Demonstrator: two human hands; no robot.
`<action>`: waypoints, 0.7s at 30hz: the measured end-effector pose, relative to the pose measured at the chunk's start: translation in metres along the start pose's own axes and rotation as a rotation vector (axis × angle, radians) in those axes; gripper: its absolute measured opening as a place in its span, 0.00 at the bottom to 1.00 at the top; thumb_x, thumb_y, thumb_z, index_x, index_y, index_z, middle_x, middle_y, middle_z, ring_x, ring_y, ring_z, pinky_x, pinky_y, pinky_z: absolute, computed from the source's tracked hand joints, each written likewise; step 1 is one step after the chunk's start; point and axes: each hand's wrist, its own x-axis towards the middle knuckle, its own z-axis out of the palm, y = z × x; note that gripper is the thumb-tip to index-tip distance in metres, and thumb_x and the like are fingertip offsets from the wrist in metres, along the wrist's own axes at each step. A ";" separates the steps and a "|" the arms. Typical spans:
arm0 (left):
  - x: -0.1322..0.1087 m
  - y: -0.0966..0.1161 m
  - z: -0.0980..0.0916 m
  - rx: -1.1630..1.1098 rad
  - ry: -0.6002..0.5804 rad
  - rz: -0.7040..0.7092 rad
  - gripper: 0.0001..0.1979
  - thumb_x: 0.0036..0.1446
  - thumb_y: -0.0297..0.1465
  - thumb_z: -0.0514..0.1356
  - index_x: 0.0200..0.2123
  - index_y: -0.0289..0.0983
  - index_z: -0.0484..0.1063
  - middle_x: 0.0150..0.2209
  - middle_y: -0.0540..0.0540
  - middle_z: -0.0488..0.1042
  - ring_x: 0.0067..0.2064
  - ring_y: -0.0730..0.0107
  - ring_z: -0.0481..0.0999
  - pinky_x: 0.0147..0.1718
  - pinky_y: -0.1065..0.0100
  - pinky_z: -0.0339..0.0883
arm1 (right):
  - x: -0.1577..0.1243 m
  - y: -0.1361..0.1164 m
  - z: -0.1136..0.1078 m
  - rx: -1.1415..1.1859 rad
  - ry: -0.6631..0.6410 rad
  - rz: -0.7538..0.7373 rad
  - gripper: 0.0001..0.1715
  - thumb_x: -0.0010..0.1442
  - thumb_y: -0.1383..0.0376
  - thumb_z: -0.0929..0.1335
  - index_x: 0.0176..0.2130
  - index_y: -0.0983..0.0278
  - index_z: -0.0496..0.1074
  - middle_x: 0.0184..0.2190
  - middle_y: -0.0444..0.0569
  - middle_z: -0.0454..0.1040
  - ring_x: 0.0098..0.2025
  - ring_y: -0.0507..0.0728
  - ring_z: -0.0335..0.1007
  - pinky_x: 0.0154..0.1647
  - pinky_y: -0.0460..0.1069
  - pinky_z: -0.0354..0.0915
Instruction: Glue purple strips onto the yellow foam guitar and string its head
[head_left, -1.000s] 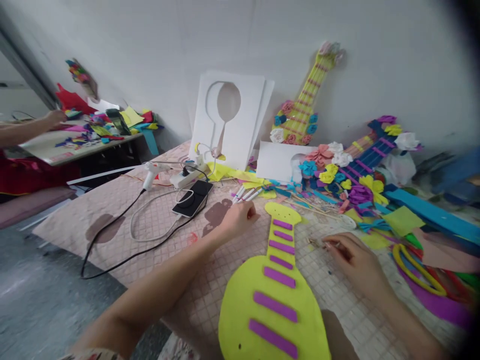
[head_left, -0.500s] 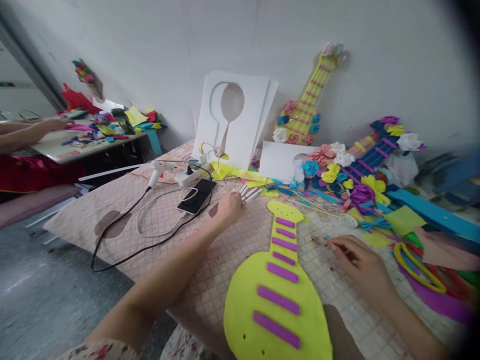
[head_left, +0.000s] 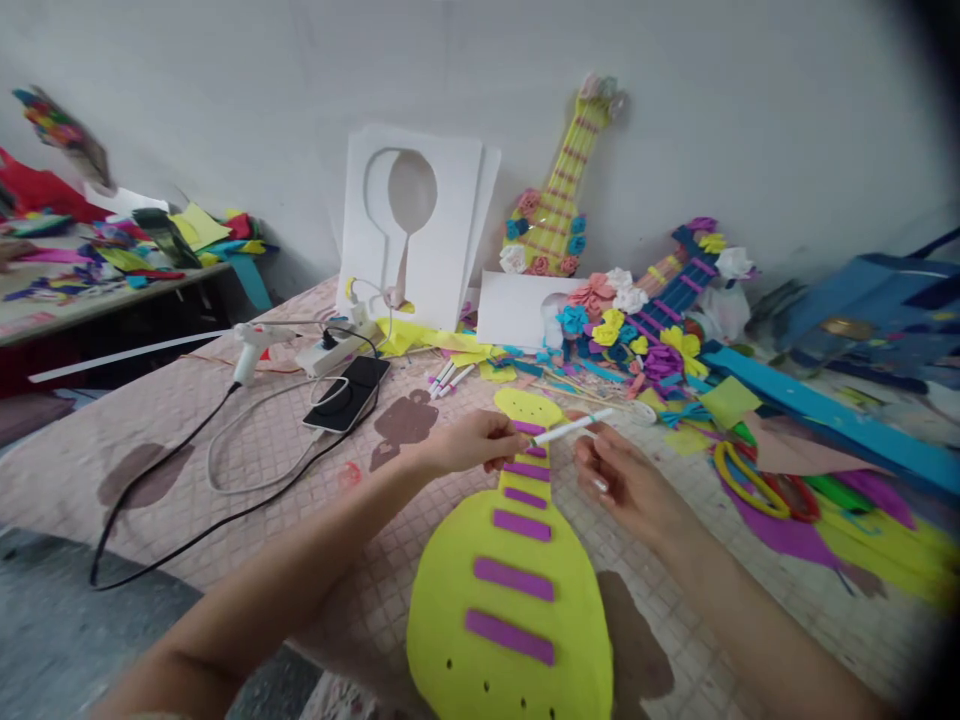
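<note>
Our left hand pinched shut on white marker, over neck of foam guitar lying near us on quilted mat. Our right hand half curled at marker's right end, grip unclear tbh. Purple strips already on. Looks like no strings or flowers yet, unlike flowered guitar at far wall.

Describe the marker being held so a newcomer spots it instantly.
Find the yellow-green foam guitar with purple bars lying flat on the pink cloth. Over its neck the left hand pinches a slim white marker, angled toward the right hand. Unlike the other white markers lying near the phone, it is held off the cloth.
</note>
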 end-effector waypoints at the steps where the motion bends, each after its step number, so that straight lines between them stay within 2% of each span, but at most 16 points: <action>1: 0.003 0.001 0.005 0.009 -0.033 0.007 0.17 0.55 0.43 0.58 0.28 0.33 0.66 0.20 0.53 0.66 0.20 0.81 0.65 0.20 0.76 0.60 | 0.001 0.000 0.000 0.065 0.005 0.009 0.16 0.54 0.57 0.71 0.43 0.59 0.72 0.24 0.39 0.64 0.18 0.44 0.54 0.15 0.41 0.49; 4: 0.014 0.004 0.019 0.045 -0.059 0.002 0.17 0.58 0.42 0.56 0.27 0.34 0.65 0.20 0.53 0.66 0.20 0.80 0.65 0.20 0.76 0.60 | 0.000 0.002 -0.008 0.132 0.082 0.005 0.11 0.53 0.59 0.72 0.37 0.61 0.73 0.21 0.39 0.63 0.19 0.45 0.56 0.16 0.40 0.51; 9: 0.031 0.014 0.039 0.120 -0.006 0.079 0.13 0.53 0.38 0.62 0.27 0.34 0.67 0.20 0.54 0.66 0.22 0.80 0.64 0.20 0.76 0.56 | -0.005 0.004 -0.019 0.152 0.169 -0.022 0.13 0.50 0.58 0.74 0.35 0.62 0.74 0.22 0.40 0.65 0.19 0.45 0.58 0.15 0.40 0.52; 13: 0.035 0.020 0.048 0.279 0.039 0.149 0.11 0.56 0.36 0.59 0.29 0.34 0.70 0.21 0.53 0.67 0.23 0.79 0.64 0.23 0.75 0.56 | -0.006 -0.006 -0.025 0.081 0.273 -0.102 0.12 0.49 0.58 0.74 0.31 0.63 0.73 0.20 0.40 0.65 0.18 0.46 0.59 0.14 0.41 0.52; 17: 0.031 0.017 0.035 0.377 0.210 0.178 0.08 0.56 0.33 0.58 0.30 0.34 0.69 0.24 0.51 0.70 0.25 0.77 0.65 0.24 0.74 0.57 | -0.002 -0.025 -0.047 0.146 0.434 -0.303 0.12 0.45 0.64 0.76 0.27 0.62 0.70 0.18 0.38 0.62 0.19 0.46 0.58 0.15 0.40 0.54; 21: 0.029 0.009 0.012 0.431 0.388 0.157 0.09 0.55 0.35 0.59 0.27 0.35 0.67 0.23 0.52 0.69 0.24 0.76 0.66 0.23 0.74 0.56 | 0.002 -0.031 -0.069 0.210 0.493 -0.297 0.11 0.41 0.69 0.76 0.25 0.63 0.70 0.17 0.37 0.61 0.20 0.45 0.57 0.15 0.39 0.54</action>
